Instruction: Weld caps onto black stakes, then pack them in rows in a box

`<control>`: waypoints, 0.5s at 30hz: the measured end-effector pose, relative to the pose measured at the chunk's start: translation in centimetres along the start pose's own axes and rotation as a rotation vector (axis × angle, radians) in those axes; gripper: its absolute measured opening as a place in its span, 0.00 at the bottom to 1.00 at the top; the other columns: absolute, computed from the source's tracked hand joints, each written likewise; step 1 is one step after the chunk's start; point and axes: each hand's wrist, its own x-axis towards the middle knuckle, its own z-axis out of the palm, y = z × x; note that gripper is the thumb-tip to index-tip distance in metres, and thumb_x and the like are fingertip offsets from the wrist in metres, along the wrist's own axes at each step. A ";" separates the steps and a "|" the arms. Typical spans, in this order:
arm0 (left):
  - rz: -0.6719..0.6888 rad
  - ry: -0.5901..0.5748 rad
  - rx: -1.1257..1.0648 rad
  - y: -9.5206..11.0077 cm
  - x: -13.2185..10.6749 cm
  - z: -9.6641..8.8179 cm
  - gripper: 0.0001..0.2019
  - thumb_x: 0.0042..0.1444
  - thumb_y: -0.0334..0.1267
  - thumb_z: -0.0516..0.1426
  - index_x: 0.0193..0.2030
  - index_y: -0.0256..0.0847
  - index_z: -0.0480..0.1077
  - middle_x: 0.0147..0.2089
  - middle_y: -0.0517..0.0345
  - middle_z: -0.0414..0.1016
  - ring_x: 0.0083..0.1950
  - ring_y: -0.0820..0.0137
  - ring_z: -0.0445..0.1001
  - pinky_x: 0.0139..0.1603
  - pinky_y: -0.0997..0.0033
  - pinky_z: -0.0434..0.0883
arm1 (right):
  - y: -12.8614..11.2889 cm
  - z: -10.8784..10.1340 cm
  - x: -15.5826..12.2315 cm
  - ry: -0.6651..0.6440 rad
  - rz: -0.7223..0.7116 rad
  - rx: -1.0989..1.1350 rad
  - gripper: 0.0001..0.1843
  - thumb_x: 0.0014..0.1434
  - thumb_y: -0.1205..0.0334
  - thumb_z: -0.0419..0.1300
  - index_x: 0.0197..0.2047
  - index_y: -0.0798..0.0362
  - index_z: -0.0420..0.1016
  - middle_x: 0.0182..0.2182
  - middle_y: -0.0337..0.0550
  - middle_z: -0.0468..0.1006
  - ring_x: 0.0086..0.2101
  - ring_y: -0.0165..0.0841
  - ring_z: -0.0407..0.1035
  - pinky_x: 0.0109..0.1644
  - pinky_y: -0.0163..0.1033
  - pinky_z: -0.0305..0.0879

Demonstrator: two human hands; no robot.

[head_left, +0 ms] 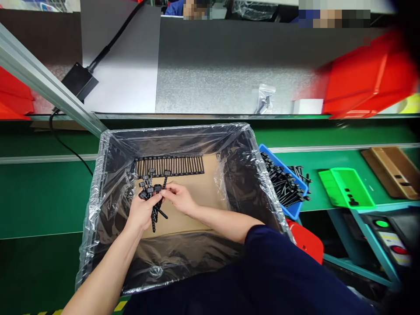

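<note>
Black rods with knobbed heads [154, 214] bunch up in the left hand [141, 212], fingers wrapped round them, right over the plastic-lined bin [177, 128]! And the right hand [179, 197] is in close, fingertips pinching one rod [165, 180] of the bunch. Below, on the cardboard [190, 205], a neat row of rods [170, 166] lines the far side; more fill the blue tray [292, 212] just right of the bin.

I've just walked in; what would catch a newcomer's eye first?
Probably the bundle of black ridged pieces in the left hand, the right hand touching it, inside a large plastic-lined bin. Toward the bin's far side lies a neat row of similar pieces. At right, a big red container and bright green tray stand out.
</note>
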 end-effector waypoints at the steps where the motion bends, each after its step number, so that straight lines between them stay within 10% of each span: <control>1: 0.007 0.009 0.005 0.0 0.1 0.0 0.20 0.32 0.36 0.74 0.32 0.36 0.72 0.30 0.60 0.77 0.31 0.71 0.76 0.38 0.69 0.74 | -0.2 0.1 0.1 0.067 -0.017 -0.011 0.21 0.52 0.40 0.68 0.35 0.50 0.78 0.27 0.37 0.68 0.27 0.30 0.64 0.30 0.36 0.64; 7: -0.089 0.077 -0.059 1.0 -0.2 0.4 0.21 0.31 0.35 0.74 0.32 0.35 0.73 0.33 0.55 0.80 0.36 0.66 0.80 0.43 0.64 0.77 | 0.4 -8.1 4.1 0.322 -0.066 -0.141 0.21 0.56 0.46 0.62 0.48 0.50 0.76 0.29 0.37 0.71 0.24 0.28 0.61 0.28 0.34 0.62; 15: -0.177 -0.006 -0.042 1.8 -1.4 0.7 0.18 0.31 0.34 0.72 0.32 0.31 0.77 0.32 0.51 0.79 0.31 0.69 0.77 0.32 0.71 0.75 | 4.9 -20.4 6.9 0.600 0.235 -0.240 0.16 0.59 0.60 0.53 0.47 0.56 0.74 0.37 0.47 0.80 0.31 0.31 0.74 0.35 0.34 0.71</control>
